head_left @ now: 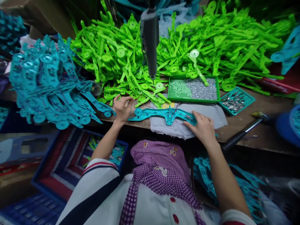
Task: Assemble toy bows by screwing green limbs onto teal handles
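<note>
A long turquoise plastic part (152, 113) with a wider cross-shaped middle lies across a pale cloth (182, 131) at the bench's front edge. Thin dark wires run around its middle. My right hand (202, 126) holds its right end between thumb and fingers. Past its left end is my left hand (123, 107), raised a little, thumb and fingertips pinched together; whatever they hold is too small to make out. An electric screwdriver (150, 43) hangs tip down above the bench, behind the turquoise part.
Loose green plastic parts (234, 40) heap across the back. Stacked turquoise parts (44, 84) stand at left. A green tray (194, 100) of small metal pieces, a teal tray (250, 100) of round metal discs, a hammer (243, 131) and a blue tub (287, 125) are at right.
</note>
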The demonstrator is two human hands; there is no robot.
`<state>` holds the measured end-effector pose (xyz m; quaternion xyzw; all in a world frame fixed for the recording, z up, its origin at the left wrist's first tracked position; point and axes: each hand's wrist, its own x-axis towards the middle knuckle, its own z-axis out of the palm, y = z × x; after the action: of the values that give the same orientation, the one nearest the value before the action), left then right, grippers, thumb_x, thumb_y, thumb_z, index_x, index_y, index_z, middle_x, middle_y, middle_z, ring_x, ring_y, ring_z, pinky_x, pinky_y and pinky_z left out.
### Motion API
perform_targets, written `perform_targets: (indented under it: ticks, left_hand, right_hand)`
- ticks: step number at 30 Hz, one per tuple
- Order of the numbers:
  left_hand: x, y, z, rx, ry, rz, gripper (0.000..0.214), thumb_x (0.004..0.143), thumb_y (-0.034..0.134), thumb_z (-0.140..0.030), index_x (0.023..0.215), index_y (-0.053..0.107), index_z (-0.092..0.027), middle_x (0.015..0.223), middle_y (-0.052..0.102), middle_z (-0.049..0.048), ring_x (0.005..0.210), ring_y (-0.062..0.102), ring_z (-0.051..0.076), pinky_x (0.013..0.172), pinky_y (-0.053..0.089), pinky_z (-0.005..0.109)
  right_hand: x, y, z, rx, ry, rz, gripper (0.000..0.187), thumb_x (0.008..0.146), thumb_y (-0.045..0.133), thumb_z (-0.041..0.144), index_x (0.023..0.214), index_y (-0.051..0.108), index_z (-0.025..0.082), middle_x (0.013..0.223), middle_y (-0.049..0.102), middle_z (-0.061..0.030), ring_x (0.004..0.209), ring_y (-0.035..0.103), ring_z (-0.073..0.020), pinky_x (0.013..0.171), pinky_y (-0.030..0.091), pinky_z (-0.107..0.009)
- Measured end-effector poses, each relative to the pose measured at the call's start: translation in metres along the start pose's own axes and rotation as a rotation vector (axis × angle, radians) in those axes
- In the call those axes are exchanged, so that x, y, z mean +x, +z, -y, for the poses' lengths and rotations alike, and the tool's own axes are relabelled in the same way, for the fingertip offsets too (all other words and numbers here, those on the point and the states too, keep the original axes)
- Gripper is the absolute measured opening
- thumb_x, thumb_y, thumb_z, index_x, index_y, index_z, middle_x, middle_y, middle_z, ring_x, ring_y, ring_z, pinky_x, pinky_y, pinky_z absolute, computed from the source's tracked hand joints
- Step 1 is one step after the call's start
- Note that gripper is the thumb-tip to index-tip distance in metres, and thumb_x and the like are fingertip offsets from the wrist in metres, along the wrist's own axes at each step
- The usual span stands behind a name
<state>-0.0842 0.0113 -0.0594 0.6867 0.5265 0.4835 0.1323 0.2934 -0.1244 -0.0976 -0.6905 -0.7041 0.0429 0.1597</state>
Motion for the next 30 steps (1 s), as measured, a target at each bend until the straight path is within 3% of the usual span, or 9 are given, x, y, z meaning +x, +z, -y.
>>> perform_targets:
  ticks: [4,8,13,16,19,21,24,26,30]
  left_hand:
    - [-0.032,-0.013,-0.007,-0.008,-0.088,0.009,0.015,0.076,0.080,-0.037,0.080,0.071,-0.025,0.080,0.073,0.0014,0.084,0.068,0.021,0.111,0.040,0.047]
    - [-0.066,-0.010,-0.015,-0.226,-0.367,-0.155,0.028,0.080,0.077,-0.044,0.091,0.066,-0.021,0.083,0.069,0.0019,0.076,0.067,0.015,0.077,0.055,0.029]
    - [-0.047,0.023,-0.018,-0.495,-0.536,-0.394,0.035,0.083,0.073,-0.047,0.096,0.053,-0.021,0.085,0.063,-0.0014,0.069,0.068,0.009,0.065,0.053,0.021]
    - [-0.020,0.045,-0.028,-0.541,-0.522,-0.370,0.030,0.087,0.071,-0.041,0.097,0.051,-0.022,0.093,0.063,0.0006,0.081,0.072,0.012,0.071,0.056,0.022]
    - [-0.004,0.063,-0.039,-0.574,-0.513,-0.339,0.023,0.091,0.068,-0.034,0.100,0.051,-0.022,0.100,0.063,0.0026,0.088,0.073,0.013,0.078,0.058,0.024]
    - [-0.001,0.069,-0.040,-0.582,-0.501,-0.356,0.019,0.092,0.066,-0.031,0.102,0.051,-0.022,0.103,0.063,0.0032,0.092,0.072,0.014,0.084,0.058,0.026]
    - [-0.003,0.068,-0.034,-0.538,-0.471,-0.350,0.019,0.093,0.066,-0.031,0.102,0.052,-0.022,0.102,0.063,0.0026,0.093,0.072,0.014,0.088,0.057,0.028]
    - [-0.005,0.065,-0.031,-0.487,-0.441,-0.334,0.017,0.092,0.066,-0.031,0.099,0.054,-0.021,0.098,0.063,0.0020,0.090,0.071,0.013,0.087,0.057,0.027]
    - [-0.006,0.069,-0.043,-0.295,-0.311,-0.400,0.010,0.094,0.063,-0.031,0.095,0.060,-0.021,0.098,0.064,0.0035,0.096,0.069,0.016,0.091,0.056,0.030]
  right_hand:
    - [0.002,0.005,0.000,-0.012,0.061,-0.040,0.064,0.093,0.047,0.065,0.131,0.060,0.014,0.123,0.069,-0.0175,0.108,0.061,-0.0325,0.093,0.037,-0.044]
    - [0.003,0.005,-0.002,-0.033,0.053,-0.042,0.063,0.096,0.044,0.061,0.135,0.057,0.014,0.131,0.065,-0.0177,0.114,0.059,-0.0332,0.094,0.038,-0.045]
    - [0.006,-0.004,0.000,-0.060,-0.040,-0.101,0.057,0.104,0.026,0.046,0.137,0.058,0.012,0.137,0.062,-0.0182,0.123,0.056,-0.0318,0.101,0.035,-0.047]
    - [0.016,-0.023,0.003,-0.115,0.123,-0.124,0.068,0.102,0.021,0.056,0.125,0.068,0.013,0.104,0.073,-0.0192,0.089,0.064,-0.0291,0.078,0.041,-0.041]
    - [0.027,-0.057,-0.005,-0.179,0.280,-0.109,0.081,0.092,0.025,0.077,0.113,0.074,0.017,0.079,0.071,-0.0170,0.069,0.060,-0.0271,0.065,0.037,-0.039]
    - [0.030,-0.085,-0.020,-0.108,0.205,-0.006,0.088,0.080,0.036,0.089,0.117,0.073,0.019,0.084,0.072,-0.0161,0.073,0.062,-0.0282,0.065,0.039,-0.039]
    - [0.031,-0.118,-0.047,0.241,0.006,0.283,0.092,0.066,0.055,0.091,0.129,0.066,0.024,0.107,0.073,-0.0144,0.088,0.067,-0.0279,0.070,0.046,-0.038]
    - [0.033,-0.124,-0.065,0.404,0.042,0.344,0.081,0.068,0.059,0.085,0.124,0.068,0.027,0.113,0.072,-0.0134,0.092,0.067,-0.0268,0.071,0.048,-0.038]
    - [0.034,-0.100,-0.095,0.151,0.321,0.092,0.061,0.071,0.051,0.082,0.083,0.071,0.026,0.082,0.071,-0.0145,0.072,0.062,-0.0284,0.066,0.042,-0.046]
